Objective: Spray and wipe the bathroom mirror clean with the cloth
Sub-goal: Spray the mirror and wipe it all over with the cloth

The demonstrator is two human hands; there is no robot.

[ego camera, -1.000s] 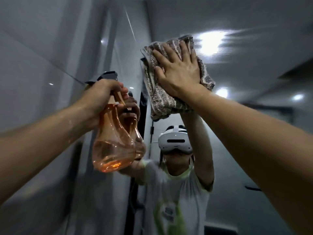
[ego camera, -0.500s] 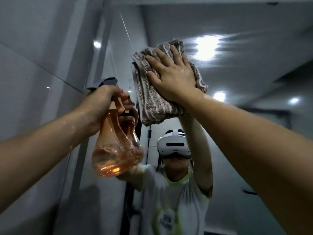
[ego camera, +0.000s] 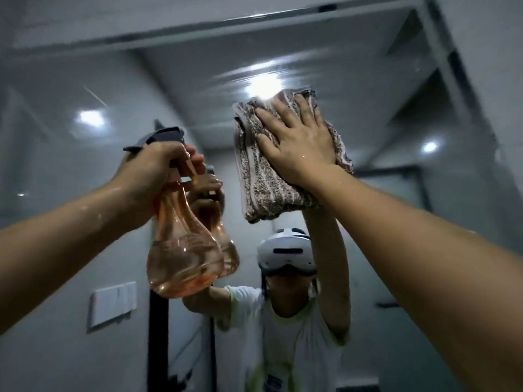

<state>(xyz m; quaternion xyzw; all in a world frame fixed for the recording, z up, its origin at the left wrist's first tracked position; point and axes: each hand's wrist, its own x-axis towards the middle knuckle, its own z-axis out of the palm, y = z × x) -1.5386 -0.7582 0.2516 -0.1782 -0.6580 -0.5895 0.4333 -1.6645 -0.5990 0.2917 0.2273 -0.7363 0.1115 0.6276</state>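
The mirror (ego camera: 396, 193) fills most of the view, and its top edge runs across the upper part. My right hand (ego camera: 297, 142) lies flat with spread fingers on a folded grey-brown striped cloth (ego camera: 268, 188), pressing it against the glass high up, just under a reflected ceiling light. My left hand (ego camera: 152, 174) grips the neck of a clear orange spray bottle (ego camera: 181, 258) with a dark trigger head, held up close to the glass, left of the cloth. The bottle holds a little liquid at its bottom.
The mirror reflects a person in a white headset and pale shirt, both raised arms, ceiling lights and a dark door frame. A white switch plate (ego camera: 113, 306) shows at lower left, beside a dark vertical bar (ego camera: 158, 335).
The view has swung right, so the mirror now faces me squarely. My right hand and the cloth have slid rightward along the upper glass. The left hand keeps its hold on the bottle.
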